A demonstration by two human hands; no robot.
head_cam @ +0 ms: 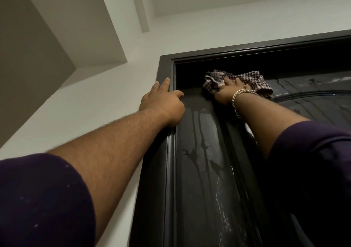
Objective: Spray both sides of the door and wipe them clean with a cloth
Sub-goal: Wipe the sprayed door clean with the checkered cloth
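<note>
We see dark purple sleeves (pixel 43 199) pushed up both forearms. A gold chain bracelet (pixel 239 98) circles our right wrist, centre-right of frame.

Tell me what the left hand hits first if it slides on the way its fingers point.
Probably the top corner of the door frame: the left hand rests on the frame, fingers pointing up along it. Depth is unclear.
</note>
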